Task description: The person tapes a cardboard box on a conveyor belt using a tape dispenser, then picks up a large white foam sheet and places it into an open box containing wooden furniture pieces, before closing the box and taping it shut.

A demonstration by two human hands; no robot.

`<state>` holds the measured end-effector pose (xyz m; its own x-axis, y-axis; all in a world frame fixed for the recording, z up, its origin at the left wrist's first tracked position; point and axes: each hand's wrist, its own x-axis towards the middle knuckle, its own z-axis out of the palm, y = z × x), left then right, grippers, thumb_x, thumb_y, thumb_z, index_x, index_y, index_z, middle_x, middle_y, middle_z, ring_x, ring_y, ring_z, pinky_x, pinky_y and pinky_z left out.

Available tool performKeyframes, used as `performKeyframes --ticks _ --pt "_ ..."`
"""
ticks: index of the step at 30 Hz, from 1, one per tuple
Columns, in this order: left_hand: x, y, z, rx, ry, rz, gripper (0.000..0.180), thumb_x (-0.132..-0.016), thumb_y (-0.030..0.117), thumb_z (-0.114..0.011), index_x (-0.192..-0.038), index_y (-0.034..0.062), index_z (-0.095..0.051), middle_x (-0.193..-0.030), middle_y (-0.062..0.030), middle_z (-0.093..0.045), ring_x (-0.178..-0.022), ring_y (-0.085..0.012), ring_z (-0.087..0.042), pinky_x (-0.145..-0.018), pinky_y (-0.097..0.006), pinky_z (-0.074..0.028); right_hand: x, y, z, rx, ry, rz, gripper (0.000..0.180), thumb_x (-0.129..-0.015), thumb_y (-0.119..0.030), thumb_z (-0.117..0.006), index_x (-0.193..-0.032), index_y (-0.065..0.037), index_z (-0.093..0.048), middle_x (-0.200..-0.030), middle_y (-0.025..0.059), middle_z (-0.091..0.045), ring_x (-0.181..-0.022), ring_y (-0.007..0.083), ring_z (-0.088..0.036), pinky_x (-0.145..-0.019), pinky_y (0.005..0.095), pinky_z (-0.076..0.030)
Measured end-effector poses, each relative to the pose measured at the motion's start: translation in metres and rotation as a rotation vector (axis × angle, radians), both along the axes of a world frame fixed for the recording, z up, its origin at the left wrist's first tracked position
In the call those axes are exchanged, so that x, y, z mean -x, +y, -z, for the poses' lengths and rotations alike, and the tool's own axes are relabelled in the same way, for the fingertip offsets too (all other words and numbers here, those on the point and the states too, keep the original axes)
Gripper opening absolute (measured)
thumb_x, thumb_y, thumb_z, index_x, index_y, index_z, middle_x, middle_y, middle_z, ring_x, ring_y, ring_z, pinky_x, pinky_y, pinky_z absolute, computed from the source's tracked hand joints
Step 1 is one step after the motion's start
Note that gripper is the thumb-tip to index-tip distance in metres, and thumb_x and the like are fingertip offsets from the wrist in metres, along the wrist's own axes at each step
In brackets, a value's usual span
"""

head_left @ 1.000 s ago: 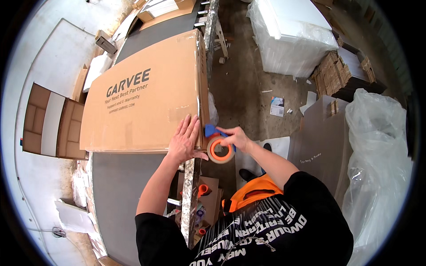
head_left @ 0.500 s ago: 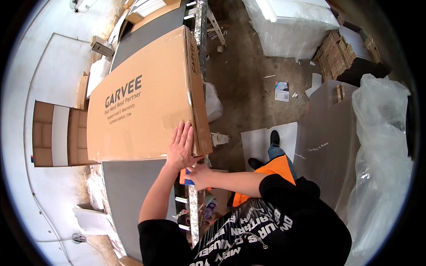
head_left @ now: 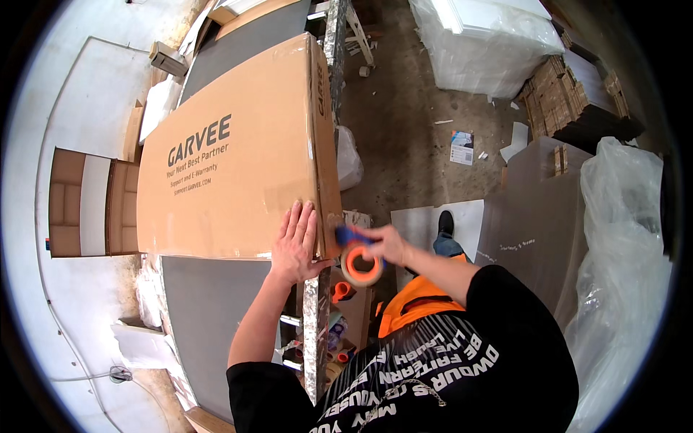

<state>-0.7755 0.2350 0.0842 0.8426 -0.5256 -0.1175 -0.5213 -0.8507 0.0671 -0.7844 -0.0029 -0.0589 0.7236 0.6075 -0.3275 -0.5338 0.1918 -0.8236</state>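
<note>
A large brown cardboard box (head_left: 238, 209) lies on a dark grey work surface (head_left: 209, 317), with dark print on its top face and clear tape along its right edge. My left hand (head_left: 294, 249) rests on the box's near right corner, its fingers stretched out flat and the thumb over the edge. Just right of that corner, my right hand (head_left: 391, 245) grips a tape gun (head_left: 349, 236), blue and orange, loaded with a tape roll. The tape gun is beside the box's right side face and slightly blurred. Whether its head touches the cardboard I cannot tell.
A scuffed metal rail (head_left: 315, 325) runs along the table's right edge, with orange-cored rolls below it. On the right stand a dark grey sheet stack (head_left: 530, 202) and bunched clear plastic film (head_left: 613, 216). A wrapped white stack (head_left: 491, 61) is at the far right.
My right hand has moved right and up, away from beneath my left hand, bringing the tape gun into fuller view along the box's side. My left hand stays on the corner.
</note>
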Motion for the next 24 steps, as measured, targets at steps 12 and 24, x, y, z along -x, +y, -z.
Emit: performKeyframes --ticks 12,24 --pt "0.004 0.003 0.000 0.029 -0.088 0.003 0.114 -0.058 0.050 -0.083 -0.142 -0.0039 -0.030 -0.149 -0.0227 -0.033 -0.140 -0.0417 -0.028 -0.115 -0.052 -0.023 0.076 0.124 -0.038 0.568 -1.127 -0.621 0.052 -0.065 -0.026 -0.066 -0.116 -0.019 -0.064 -0.120 0.0161 -0.057 -0.097 0.0326 -0.063 -0.079 0.0447 -0.052" --pt "0.018 -0.001 0.000 -0.110 -0.013 -0.016 0.115 -0.059 0.061 -0.078 -0.143 -0.0024 -0.032 -0.151 -0.0186 -0.031 -0.143 -0.0368 -0.022 -0.118 -0.048 -0.016 -0.074 -0.157 -0.032 0.681 -0.570 0.100 0.068 -0.059 -0.025 -0.072 -0.124 -0.010 -0.061 -0.123 0.0127 -0.063 -0.107 0.0244 -0.063 -0.093 0.0321 -0.049"
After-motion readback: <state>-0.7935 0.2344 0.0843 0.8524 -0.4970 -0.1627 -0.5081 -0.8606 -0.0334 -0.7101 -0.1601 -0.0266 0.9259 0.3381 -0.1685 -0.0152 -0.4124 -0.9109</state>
